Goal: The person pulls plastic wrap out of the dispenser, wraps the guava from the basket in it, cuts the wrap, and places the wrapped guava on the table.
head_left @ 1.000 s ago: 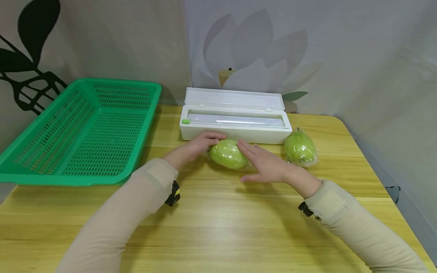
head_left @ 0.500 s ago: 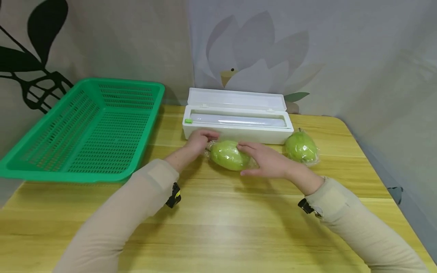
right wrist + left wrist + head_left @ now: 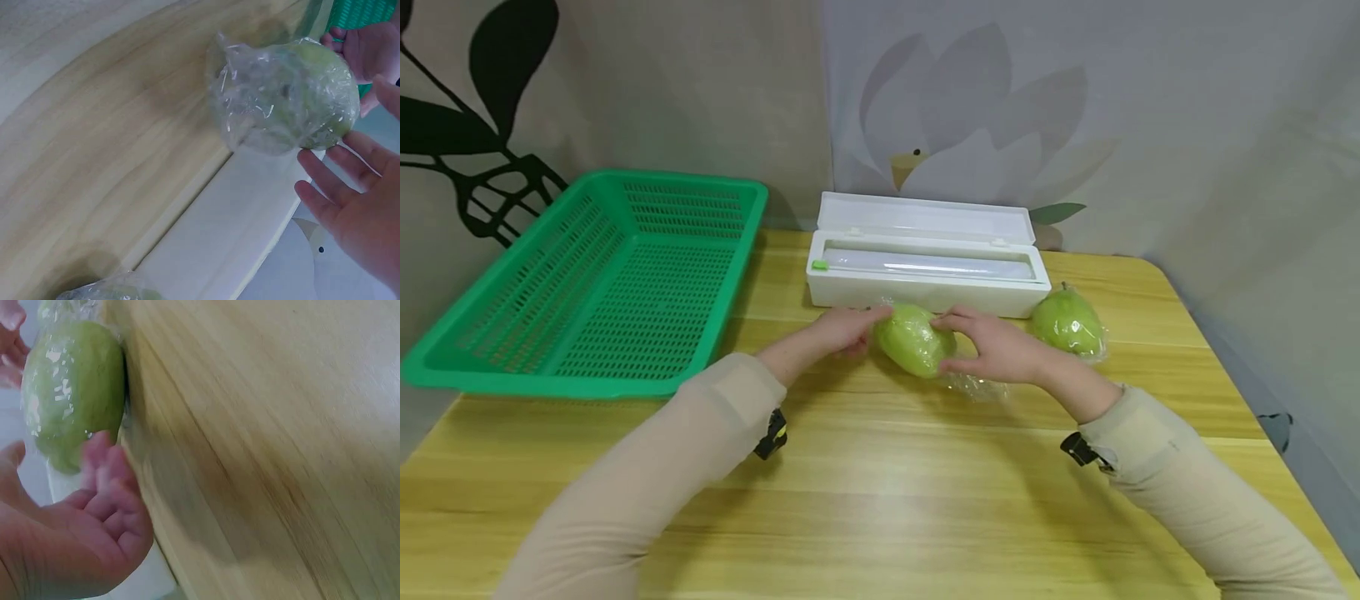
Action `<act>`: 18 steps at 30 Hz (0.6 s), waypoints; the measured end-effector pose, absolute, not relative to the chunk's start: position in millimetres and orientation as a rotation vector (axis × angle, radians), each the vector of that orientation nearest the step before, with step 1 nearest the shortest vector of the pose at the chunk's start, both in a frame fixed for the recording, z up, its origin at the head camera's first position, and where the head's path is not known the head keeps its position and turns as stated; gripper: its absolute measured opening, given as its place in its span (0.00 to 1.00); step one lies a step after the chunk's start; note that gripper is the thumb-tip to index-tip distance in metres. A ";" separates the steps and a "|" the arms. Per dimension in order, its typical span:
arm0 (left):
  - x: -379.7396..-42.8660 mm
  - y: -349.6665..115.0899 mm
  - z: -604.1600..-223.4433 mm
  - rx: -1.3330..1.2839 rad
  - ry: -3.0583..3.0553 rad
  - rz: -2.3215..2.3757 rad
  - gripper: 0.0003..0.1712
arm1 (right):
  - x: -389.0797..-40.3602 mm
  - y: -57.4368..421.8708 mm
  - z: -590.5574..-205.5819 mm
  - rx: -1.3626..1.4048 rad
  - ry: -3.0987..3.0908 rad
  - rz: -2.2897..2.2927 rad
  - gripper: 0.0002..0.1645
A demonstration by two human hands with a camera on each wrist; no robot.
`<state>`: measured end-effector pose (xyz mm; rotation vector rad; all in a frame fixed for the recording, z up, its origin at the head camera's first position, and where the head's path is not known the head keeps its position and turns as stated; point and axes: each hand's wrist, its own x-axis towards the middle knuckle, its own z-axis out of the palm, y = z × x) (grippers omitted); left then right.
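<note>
A green pear [image 3: 913, 342] wrapped in cling film lies between the two hands, in front of the white box. My right hand [image 3: 1003, 350] holds its right end, thumb on the near side and fingers on the far side. Loose film bunches out below that hand; in the right wrist view the crumpled film [image 3: 256, 100] covers the pear's near end. My left hand [image 3: 842, 329] is at the pear's other end, index finger reaching to it. In the left wrist view its fingers [image 3: 115, 506] bend loosely, blurred, with fingertips overlapping the pear [image 3: 81, 394].
A second wrapped pear [image 3: 1067, 321] stands by the right end of the white cling film box [image 3: 925, 293], whose lid is up over a film roll [image 3: 932, 264]. A green plastic basket [image 3: 748, 242] stands at the left of the wooden table [image 3: 880, 492].
The pear has turned and tilted, its loose film end now showing on the right. My right hand has closed round that end; my left fingers have come back to the left end.
</note>
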<state>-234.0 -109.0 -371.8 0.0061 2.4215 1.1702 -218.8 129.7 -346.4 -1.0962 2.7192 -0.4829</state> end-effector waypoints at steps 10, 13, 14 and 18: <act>-234.9 -92.5 -381.1 0.007 2.181 1.300 0.39 | -220.7 125.8 -347.0 -0.915 2.665 -0.763 0.22; -236.1 -89.2 -383.1 -0.007 2.143 1.355 0.38 | -225.2 123.7 -351.2 -0.751 2.660 -0.847 0.31; -236.1 -88.5 -382.7 -0.007 2.142 1.359 0.37 | -226.8 123.3 -353.0 -0.716 2.644 -0.881 0.33; -237.2 -86.0 -381.5 -0.003 2.136 1.375 0.36 | -232.8 124.1 -359.9 -0.679 2.546 -0.961 0.36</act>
